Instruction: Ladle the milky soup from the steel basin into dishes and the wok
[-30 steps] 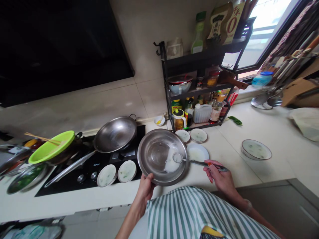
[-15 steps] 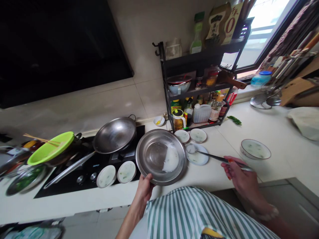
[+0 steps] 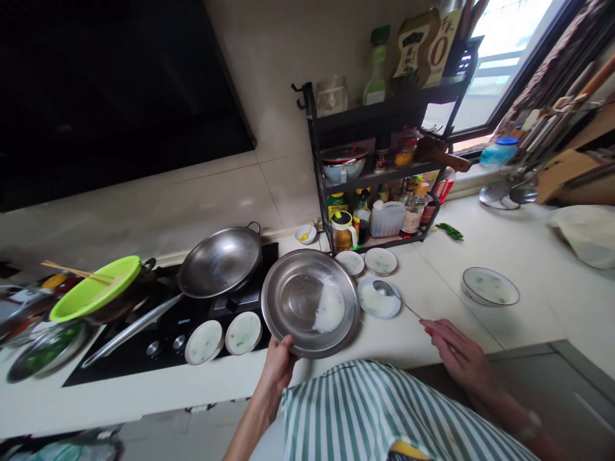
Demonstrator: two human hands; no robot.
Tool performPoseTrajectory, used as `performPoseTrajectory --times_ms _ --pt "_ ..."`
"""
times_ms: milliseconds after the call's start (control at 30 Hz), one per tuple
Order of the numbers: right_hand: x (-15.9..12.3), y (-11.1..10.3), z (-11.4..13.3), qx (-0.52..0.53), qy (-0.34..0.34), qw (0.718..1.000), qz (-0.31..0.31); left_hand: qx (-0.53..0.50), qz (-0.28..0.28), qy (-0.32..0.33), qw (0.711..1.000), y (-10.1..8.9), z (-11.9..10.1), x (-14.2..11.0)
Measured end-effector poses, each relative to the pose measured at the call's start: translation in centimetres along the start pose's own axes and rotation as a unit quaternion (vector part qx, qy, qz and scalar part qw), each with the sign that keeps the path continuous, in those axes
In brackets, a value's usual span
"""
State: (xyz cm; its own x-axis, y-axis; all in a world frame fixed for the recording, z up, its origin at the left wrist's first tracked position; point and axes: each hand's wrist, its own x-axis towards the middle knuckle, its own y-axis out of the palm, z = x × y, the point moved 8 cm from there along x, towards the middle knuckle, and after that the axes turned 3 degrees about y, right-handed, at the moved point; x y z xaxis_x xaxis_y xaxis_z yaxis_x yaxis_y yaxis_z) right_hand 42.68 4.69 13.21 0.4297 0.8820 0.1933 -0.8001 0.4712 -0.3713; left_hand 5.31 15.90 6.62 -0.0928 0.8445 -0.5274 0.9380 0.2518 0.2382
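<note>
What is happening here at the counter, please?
A person in a striped apron holds the rim of a metal basin with the left hand; some whitish liquid lies in it. The right hand holds a spoon, its bowl over a white dish. Several small bowls with whitish, green-flecked contents stand around, two of them by the stove knobs. An empty-looking wok sits on the stove.

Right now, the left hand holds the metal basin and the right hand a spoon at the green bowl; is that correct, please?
Not quite: the head view shows the right hand holding the spoon at the white dish. The left hand holds the metal basin.
</note>
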Motion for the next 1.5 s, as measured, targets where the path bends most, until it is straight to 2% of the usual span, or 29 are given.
performPoseTrajectory --times_ms 133,200,300,400,533,600,667,700,767,867,967,1200,1500 --pt "-0.1 -1.0 -2.2 0.065 0.102 0.987 -0.103 -0.004 0.003 -0.003 1.000 0.1 0.1 0.0" --pt "-0.1 -0.6 -2.7 0.125 0.137 0.975 -0.125 -0.007 0.005 -0.001 1.000 0.1 0.2 0.0" --pt "0.2 1.6 -2.1 0.180 0.151 0.968 -0.083 -0.006 0.005 0.001 1.000 0.0 0.3 0.1" --pt "0.4 4.2 -0.9 0.166 0.123 0.978 -0.016 -0.003 0.004 -0.001 1.000 0.0 0.4 0.0" --pt "1.0 7.0 1.0 0.104 0.026 0.993 0.056 -0.003 0.006 -0.002 1.000 0.1 0.3 -0.2" --pt "1.3 7.8 2.0 0.078 -0.037 0.993 0.078 -0.006 0.011 -0.002 1.000 0.2 0.3 -0.2" --pt "1.5 8.5 2.5 0.072 -0.069 0.991 0.092 -0.007 0.011 -0.003 1.000 0.2 0.4 -0.3" --pt "1.5 8.8 2.3 0.074 -0.063 0.990 0.098 -0.007 0.010 -0.003 1.000 0.2 0.4 -0.3" --pt "1.4 9.4 1.1 0.087 -0.010 0.990 0.107 -0.006 0.009 -0.003 1.000 0.1 0.4 -0.3" --pt "1.3 9.5 -1.2 0.126 0.095 0.984 0.084 -0.007 0.013 -0.002 1.000 0.1 0.5 -0.2" --pt "1.4 8.9 -2.3 0.176 0.146 0.973 0.045 -0.006 0.016 0.001 1.000 0.0 0.5 -0.2" --pt "1.5 7.8 -2.1 0.205 0.171 0.964 0.014 0.000 0.017 0.000 1.000 0.1 0.6 0.0" --pt "1.3 7.6 -1.8 0.213 0.191 0.958 -0.001 -0.002 0.016 0.001 1.000 0.0 0.7 0.0"
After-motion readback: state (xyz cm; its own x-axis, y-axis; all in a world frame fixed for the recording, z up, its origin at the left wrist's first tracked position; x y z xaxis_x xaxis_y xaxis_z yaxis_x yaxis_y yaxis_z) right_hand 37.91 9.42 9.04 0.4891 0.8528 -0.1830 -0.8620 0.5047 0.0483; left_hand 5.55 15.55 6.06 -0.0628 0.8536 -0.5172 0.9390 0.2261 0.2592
